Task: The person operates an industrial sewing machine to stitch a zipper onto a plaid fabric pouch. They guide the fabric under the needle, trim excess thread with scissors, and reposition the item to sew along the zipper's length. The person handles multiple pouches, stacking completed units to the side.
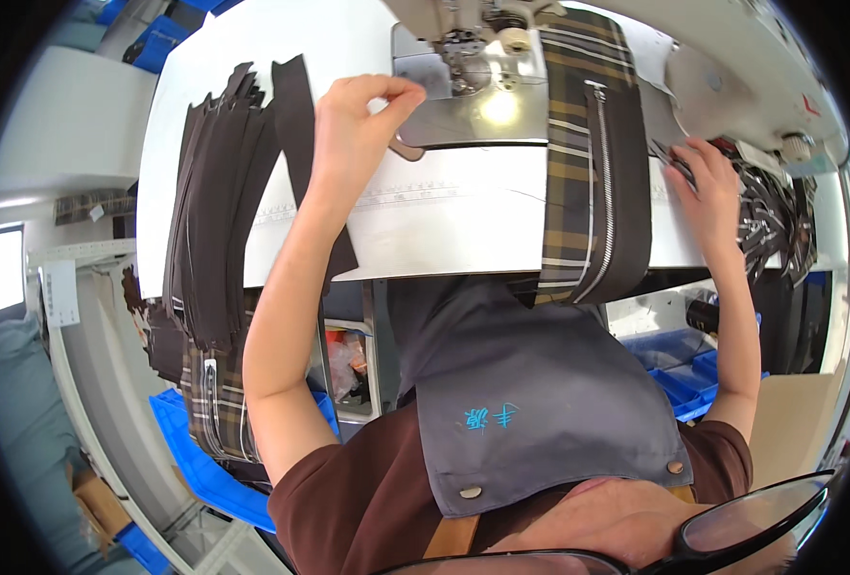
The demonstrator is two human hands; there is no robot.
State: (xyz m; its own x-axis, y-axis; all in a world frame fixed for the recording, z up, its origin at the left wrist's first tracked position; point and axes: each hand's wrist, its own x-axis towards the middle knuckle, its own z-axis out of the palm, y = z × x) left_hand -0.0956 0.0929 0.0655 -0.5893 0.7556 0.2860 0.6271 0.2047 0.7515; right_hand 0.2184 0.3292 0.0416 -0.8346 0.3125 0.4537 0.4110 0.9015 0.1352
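My left hand (356, 129) is raised beside the steel needle plate (482, 125) of a sewing machine (458, 53), thumb and forefinger pinched; any thread between them is too fine to make out. My right hand (708, 192) holds a small dark tool (672, 156), apparently thread snips, at the plate's right. Between my hands, a plaid fabric piece (569, 230) with a silver zipper (605, 211) on a dark band hangs over the table's front edge. A single dark strip (291, 105) lies partly behind my left arm, next to a stack of dark strips (214, 201).
The white table (444, 220) has a printed ruler along it. At the right lies a bundle of dark zippered pieces (770, 225). Blue bins (195, 460) sit below on both sides, and more plaid pieces (214, 402) hang at the lower left. A cardboard box (794, 422) stands lower right.
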